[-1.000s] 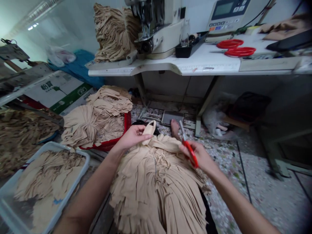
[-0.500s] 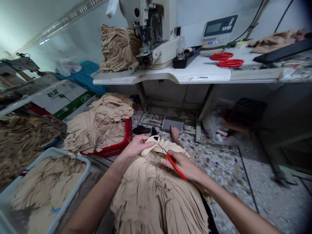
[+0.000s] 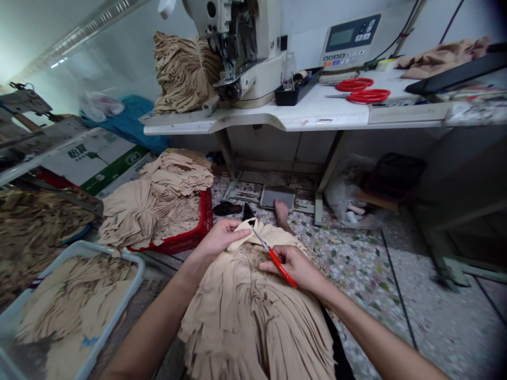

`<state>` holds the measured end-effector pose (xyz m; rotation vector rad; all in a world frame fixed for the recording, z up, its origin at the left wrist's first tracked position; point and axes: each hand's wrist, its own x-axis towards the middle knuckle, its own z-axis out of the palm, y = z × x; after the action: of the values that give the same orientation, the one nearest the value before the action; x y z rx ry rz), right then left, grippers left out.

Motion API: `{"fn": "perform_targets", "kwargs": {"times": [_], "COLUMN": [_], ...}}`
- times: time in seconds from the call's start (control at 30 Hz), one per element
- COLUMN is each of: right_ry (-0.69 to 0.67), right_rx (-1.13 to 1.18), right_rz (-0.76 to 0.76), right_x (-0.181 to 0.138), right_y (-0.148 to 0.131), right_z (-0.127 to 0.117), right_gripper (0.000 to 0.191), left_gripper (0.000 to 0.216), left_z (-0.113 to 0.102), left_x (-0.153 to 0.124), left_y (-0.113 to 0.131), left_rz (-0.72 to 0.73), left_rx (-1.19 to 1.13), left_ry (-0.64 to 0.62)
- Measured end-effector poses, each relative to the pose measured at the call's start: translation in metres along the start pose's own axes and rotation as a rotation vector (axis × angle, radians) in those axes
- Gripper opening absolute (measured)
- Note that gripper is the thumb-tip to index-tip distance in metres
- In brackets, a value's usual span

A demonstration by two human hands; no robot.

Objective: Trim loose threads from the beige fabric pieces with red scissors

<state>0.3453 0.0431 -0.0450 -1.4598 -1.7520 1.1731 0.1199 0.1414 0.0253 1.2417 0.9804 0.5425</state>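
A big bundle of beige fabric pieces [image 3: 253, 316] lies across my lap, gathered along its middle. My left hand [image 3: 222, 236] pinches a folded edge of one fabric piece [image 3: 241, 237] at the far end of the bundle. In my right hand [image 3: 291, 262] is a pair of scissors [image 3: 280, 266] with red handles, my fingers closed round them. The blades point away and to the left, their tips at the loop of fabric beside my left fingers. Whether the tips touch the cloth I cannot tell.
Ahead stands a sewing machine [image 3: 253, 58] on a white table [image 3: 309, 122], with a fabric stack [image 3: 182, 74], black tray [image 3: 297, 95] and second red scissors [image 3: 368, 96]. To the left are a red basket [image 3: 206, 211] and a white bin [image 3: 137, 279], both holding beige fabric.
The view has shifted slightly, so the table and machine sit a little higher and further left. Both hands keep their hold, and the scissor tips stay by the fabric loop.
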Motion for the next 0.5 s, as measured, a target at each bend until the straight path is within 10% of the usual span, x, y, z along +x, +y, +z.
{"fn": "perform_targets", "kwargs": {"times": [0.5], "right_ry": [-0.031], "right_rx": [-0.023], "right_rz": [-0.091], "right_x": [0.015], "right_y": [-0.024], "right_z": [-0.002], "right_gripper": [0.049], "left_gripper": [0.040], "left_z": [-0.003], "left_x": [-0.007], "left_y": [-0.005], "left_rz": [0.021], "left_rx": [0.121], "left_ry": [-0.100]}}
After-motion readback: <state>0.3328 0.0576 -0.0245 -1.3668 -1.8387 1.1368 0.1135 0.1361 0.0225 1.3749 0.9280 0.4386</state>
